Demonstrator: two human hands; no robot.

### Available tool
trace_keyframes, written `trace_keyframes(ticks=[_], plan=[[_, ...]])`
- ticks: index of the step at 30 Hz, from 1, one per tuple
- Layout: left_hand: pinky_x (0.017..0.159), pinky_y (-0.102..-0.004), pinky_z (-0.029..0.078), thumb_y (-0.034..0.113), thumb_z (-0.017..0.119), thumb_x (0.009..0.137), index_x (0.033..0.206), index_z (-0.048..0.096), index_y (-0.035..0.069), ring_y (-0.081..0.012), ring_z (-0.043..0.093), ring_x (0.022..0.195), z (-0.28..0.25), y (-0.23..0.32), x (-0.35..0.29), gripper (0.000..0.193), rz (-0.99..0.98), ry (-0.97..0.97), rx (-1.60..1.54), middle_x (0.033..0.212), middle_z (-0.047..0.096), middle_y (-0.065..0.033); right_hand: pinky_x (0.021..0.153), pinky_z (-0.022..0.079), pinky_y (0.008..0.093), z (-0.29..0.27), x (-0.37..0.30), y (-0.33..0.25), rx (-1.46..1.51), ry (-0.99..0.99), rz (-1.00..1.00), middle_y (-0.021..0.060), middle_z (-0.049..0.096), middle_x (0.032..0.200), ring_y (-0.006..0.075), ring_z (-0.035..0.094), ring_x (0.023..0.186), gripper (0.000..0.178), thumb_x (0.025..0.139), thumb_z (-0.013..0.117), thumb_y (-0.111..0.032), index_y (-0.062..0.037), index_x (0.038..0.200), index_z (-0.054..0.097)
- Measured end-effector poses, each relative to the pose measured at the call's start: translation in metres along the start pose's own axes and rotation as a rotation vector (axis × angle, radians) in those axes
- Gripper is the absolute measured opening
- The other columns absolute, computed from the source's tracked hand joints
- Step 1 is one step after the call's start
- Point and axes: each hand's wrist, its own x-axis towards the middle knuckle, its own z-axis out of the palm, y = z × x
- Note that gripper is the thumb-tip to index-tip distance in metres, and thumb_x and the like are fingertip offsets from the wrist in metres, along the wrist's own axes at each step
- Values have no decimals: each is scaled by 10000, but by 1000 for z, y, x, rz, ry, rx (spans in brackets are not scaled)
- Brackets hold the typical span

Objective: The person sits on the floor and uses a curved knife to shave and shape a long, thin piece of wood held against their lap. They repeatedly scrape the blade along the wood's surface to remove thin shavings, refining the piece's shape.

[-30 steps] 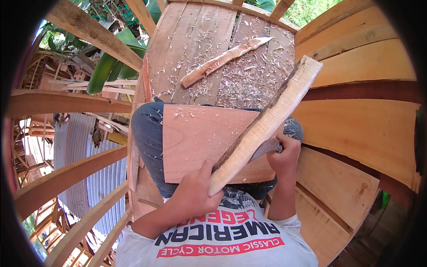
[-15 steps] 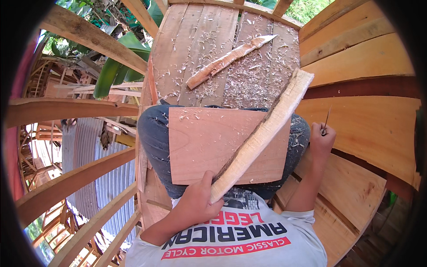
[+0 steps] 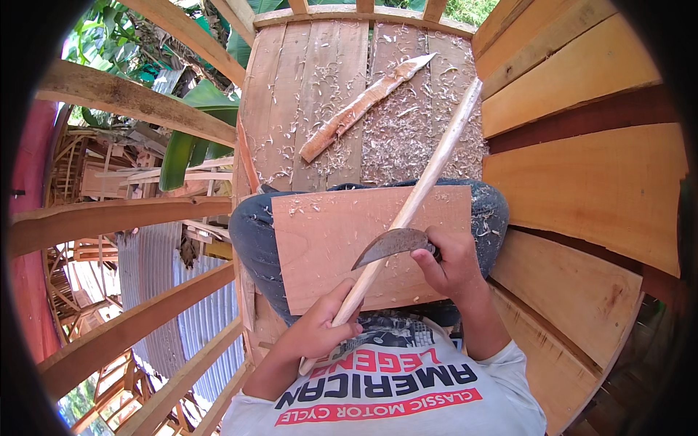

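- Stick: pale bare wood, matt, unevenly shaved.
- Curved blade: grey metal, dull and mottled.
- Lap board: wood, flat, smooth, matt.
- Floor planks: unpolished wood, strewn with thin wood shavings.
- Side planks: wood, fairly smooth.
- Sheet: corrugated metal.
- Trousers: dark cloth, flecked.
- Shirt: pale printed cloth.

Brt daylt, bg glare lower L, edges fisheye-bent w/ blk corners.
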Motion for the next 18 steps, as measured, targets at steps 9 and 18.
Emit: trace_keyframes(ticks=[9,18], plan=[[700,-261,371,67,605,733,1014,436,35,-127,435,764,-8,0,-12,329,-53,-116,-53,807,438,-29,437,398,373,-24,6,5,-192,108,71,150,483,514,332,547,487,487,845,636,-448,-30,621,523],[691,-266,387,91,619,738,1064,440,24,-129,444,762,-16,0,-24,378,-20,-115,129,846,449,-43,433,397,376,-29,7,-22,-317,171,19,141,490,523,323,532,473,534,811,651,-499,-40,590,491]])
